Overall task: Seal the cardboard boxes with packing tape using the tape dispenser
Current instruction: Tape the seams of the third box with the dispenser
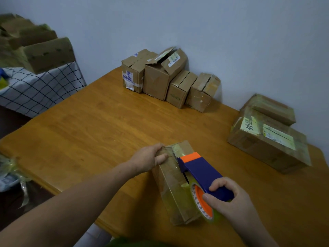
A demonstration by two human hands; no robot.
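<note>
Cardboard box [175,188] lies closed on the tabletop [89,131], contents hidden; our left hand [147,160] curls its fingers [158,146] round the far end, and our right hand [229,202] clasps the tape dispenser [201,168].

Bare tabletop [106,125] ahead (boxes [156,81] along wall)

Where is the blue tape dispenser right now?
In the head view the tape dispenser sits low and right of centre, held by the right hand, its orange tip on top of the long box that the left hand steadies.
</note>
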